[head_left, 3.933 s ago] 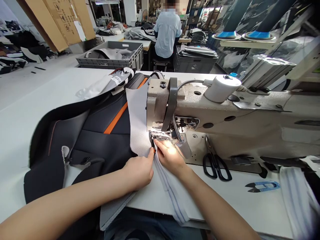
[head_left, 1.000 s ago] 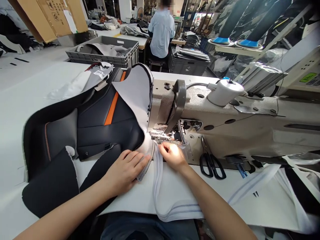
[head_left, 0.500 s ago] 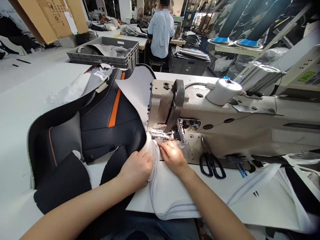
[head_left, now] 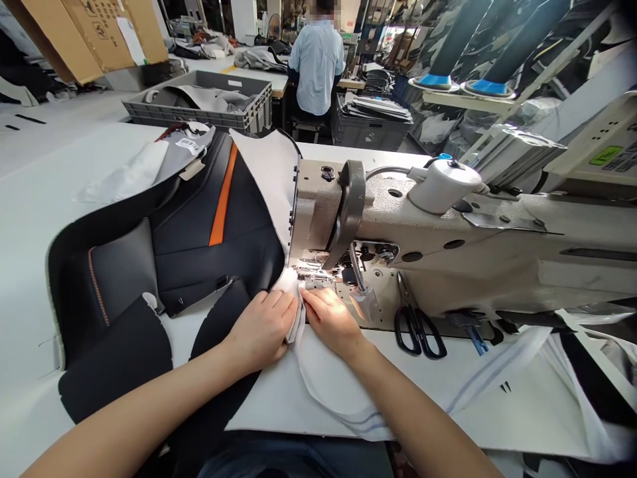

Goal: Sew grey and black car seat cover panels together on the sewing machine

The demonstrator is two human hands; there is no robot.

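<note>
At the front of the sewing machine (head_left: 318,212), my left hand (head_left: 263,328) is closed on the light grey edge of the black cover (head_left: 199,265), which has an orange stripe. My right hand (head_left: 328,322) pinches the white strip (head_left: 318,378) just below the lit needle area, beside the left hand. From there the strip hangs down, loops over the white table and runs off to the right. The cover lies to the left of the machine, its pale panel (head_left: 269,159) standing against the machine head.
Black-handled scissors (head_left: 421,332) lie right of my right hand, by the machine base. A thread cone (head_left: 442,186) tops the machine. Behind are a grey crate (head_left: 199,106) with fabric pieces, a cardboard box (head_left: 99,33) and a seated person (head_left: 316,66).
Both hands have come closer together, and the right one has moved left and slightly down with the strip. The cover has shifted slightly left in view.
</note>
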